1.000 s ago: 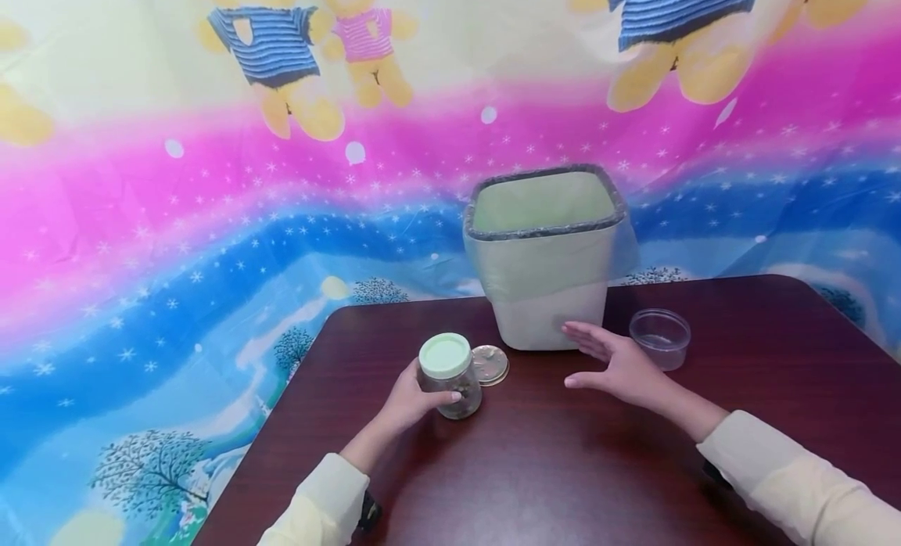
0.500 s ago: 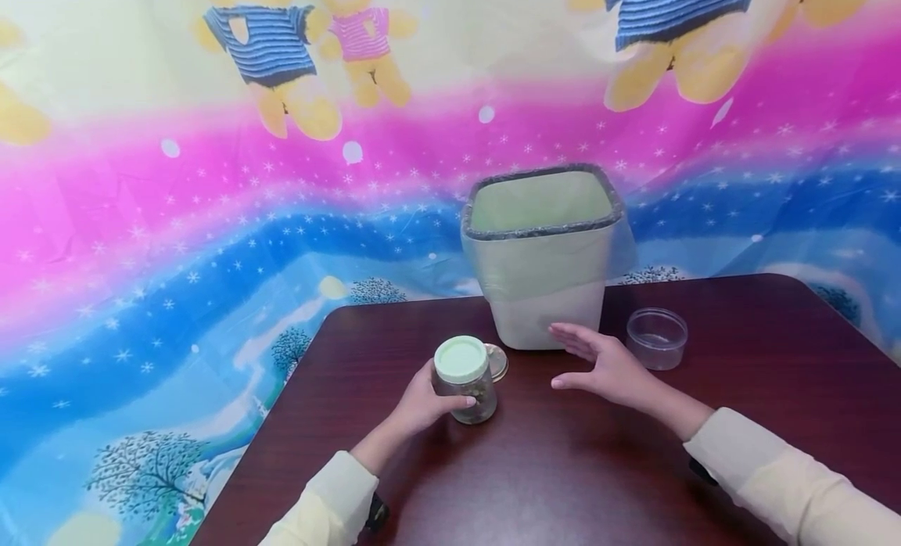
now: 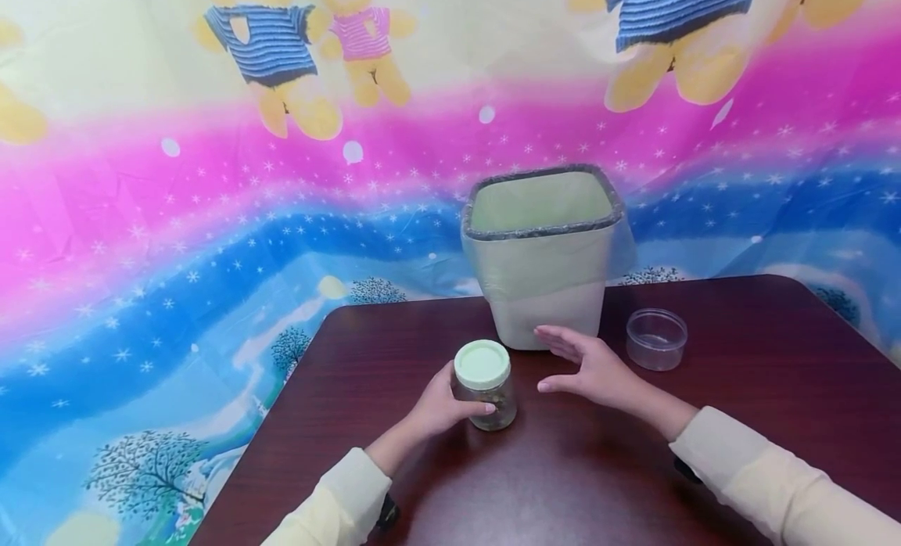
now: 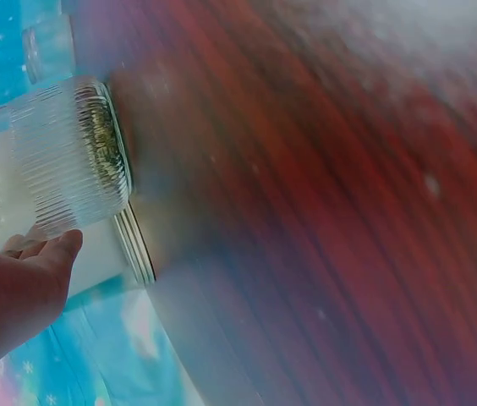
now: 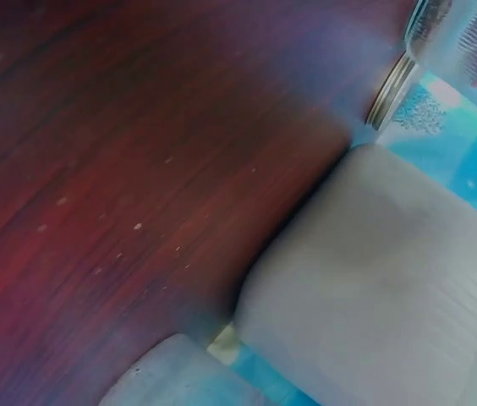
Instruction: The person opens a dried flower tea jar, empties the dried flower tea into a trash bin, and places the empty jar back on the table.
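Note:
My left hand grips a clear ribbed jar with a pale green lid, its thumb across the front. In the left wrist view, small brownish-green bits lie at the bottom of the jar. The jar is upright; whether its base touches the table is hard to tell. To its right, my right hand holds nothing, with fingers extended and thumb apart, in front of the bin. A stack of thin gold-rimmed discs sits behind the jar, hidden from the head view.
A pale waste bin with a bag liner stands at the back of the dark wooden table. Right of it is a clear round plastic tub without a lid. A printed cloth hangs behind the table.
My left hand has carried the jar rightward and slightly nearer, covering the gold discs in the head view. My right hand has drifted left towards the jar.

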`<control>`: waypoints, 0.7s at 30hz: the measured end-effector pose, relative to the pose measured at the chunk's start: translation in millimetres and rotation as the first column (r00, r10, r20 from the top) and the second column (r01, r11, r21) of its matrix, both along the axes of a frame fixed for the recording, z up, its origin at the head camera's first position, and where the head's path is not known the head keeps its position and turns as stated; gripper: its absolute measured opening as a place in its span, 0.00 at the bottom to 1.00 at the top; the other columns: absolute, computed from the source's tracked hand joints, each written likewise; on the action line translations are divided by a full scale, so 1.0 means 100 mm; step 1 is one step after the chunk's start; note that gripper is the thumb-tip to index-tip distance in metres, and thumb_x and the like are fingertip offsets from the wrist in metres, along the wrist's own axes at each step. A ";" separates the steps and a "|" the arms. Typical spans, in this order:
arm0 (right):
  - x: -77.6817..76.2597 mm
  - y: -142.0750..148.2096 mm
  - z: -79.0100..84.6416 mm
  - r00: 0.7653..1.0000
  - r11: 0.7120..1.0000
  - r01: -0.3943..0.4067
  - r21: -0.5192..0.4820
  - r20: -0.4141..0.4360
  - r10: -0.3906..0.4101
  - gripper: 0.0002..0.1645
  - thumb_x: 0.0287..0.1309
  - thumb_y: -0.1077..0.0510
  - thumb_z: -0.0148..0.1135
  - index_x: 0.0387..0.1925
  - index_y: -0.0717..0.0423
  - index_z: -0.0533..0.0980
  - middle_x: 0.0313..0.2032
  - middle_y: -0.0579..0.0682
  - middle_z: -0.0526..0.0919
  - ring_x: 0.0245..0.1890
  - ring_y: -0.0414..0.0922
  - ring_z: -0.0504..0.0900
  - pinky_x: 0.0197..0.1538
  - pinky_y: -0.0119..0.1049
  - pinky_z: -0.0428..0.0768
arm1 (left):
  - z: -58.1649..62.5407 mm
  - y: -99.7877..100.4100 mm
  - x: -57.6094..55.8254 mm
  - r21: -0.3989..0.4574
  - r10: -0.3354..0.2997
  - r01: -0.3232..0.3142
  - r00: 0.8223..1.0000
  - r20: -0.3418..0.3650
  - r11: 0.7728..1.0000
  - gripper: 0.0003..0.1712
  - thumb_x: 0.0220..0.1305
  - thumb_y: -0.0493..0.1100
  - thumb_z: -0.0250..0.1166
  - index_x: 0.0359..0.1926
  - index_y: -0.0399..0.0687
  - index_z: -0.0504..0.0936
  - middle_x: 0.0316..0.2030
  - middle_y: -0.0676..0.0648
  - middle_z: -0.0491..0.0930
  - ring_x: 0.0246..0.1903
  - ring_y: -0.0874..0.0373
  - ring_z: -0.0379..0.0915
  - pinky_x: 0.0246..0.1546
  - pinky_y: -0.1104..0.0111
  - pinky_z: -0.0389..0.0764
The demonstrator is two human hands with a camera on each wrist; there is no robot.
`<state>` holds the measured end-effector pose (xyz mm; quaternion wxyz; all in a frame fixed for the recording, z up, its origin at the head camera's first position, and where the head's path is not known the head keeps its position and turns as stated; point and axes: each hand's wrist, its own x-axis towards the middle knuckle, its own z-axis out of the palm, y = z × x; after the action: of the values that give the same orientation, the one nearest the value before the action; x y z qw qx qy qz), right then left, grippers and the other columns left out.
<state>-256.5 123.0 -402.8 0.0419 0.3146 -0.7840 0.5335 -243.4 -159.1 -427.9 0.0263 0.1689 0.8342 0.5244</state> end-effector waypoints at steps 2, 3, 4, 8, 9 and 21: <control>0.00 -0.03 0.00 1.000 1.000 -0.001 0.003 -0.002 0.001 0.45 0.45 0.59 0.78 0.65 0.64 0.67 0.62 0.60 0.72 0.61 0.60 0.71 0.60 0.46 0.71 | -0.01 0.04 0.00 -0.007 -0.005 0.005 1.000 -0.003 1.000 0.44 0.49 0.40 0.77 0.66 0.43 0.67 0.54 0.48 0.76 0.56 0.53 0.71 0.58 0.54 0.69; 0.01 -0.05 0.00 1.000 1.000 -0.003 0.006 -0.001 0.003 0.46 0.45 0.58 0.78 0.65 0.64 0.67 0.62 0.59 0.72 0.61 0.61 0.71 0.60 0.46 0.71 | -0.02 0.05 0.00 -0.009 -0.008 0.008 1.000 -0.002 1.000 0.44 0.49 0.41 0.78 0.66 0.44 0.67 0.54 0.49 0.76 0.56 0.54 0.71 0.58 0.55 0.69; 0.01 -0.06 0.00 1.000 1.000 -0.005 0.007 0.000 0.005 0.45 0.45 0.58 0.78 0.65 0.64 0.67 0.62 0.59 0.72 0.61 0.61 0.71 0.60 0.46 0.71 | -0.02 0.07 0.00 -0.008 -0.017 0.017 1.000 -0.007 1.000 0.44 0.49 0.40 0.78 0.66 0.44 0.67 0.54 0.49 0.76 0.56 0.54 0.71 0.58 0.55 0.69; 0.04 -0.12 0.00 1.000 1.000 -0.008 0.021 0.002 0.008 0.46 0.45 0.57 0.79 0.64 0.64 0.68 0.62 0.59 0.73 0.61 0.60 0.72 0.61 0.46 0.71 | -0.02 0.14 0.00 -0.012 -0.041 0.040 0.999 -0.029 0.999 0.46 0.47 0.41 0.78 0.67 0.48 0.66 0.55 0.51 0.76 0.56 0.56 0.70 0.59 0.56 0.68; 0.05 -0.14 -0.01 1.000 1.000 -0.011 0.022 0.001 0.011 0.46 0.45 0.57 0.79 0.64 0.65 0.68 0.61 0.60 0.73 0.61 0.59 0.72 0.61 0.46 0.71 | -0.01 0.16 0.00 -0.013 -0.047 0.047 0.998 -0.034 0.999 0.47 0.47 0.41 0.79 0.68 0.49 0.65 0.55 0.51 0.75 0.56 0.57 0.70 0.60 0.57 0.67; 0.09 -0.25 -0.05 1.000 0.999 0.015 0.028 -0.008 -0.015 0.51 0.41 0.51 0.81 0.65 0.64 0.67 0.61 0.60 0.74 0.59 0.55 0.74 0.59 0.53 0.72 | -0.03 0.33 0.03 -0.030 -0.084 0.084 0.996 -0.014 0.996 0.49 0.47 0.46 0.79 0.68 0.50 0.64 0.55 0.55 0.74 0.56 0.60 0.69 0.60 0.60 0.67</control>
<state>-247.2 98.2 -408.2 0.0444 0.3115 -0.7935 0.5209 -240.3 -126.3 -431.4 0.0444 0.2073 0.8341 0.5093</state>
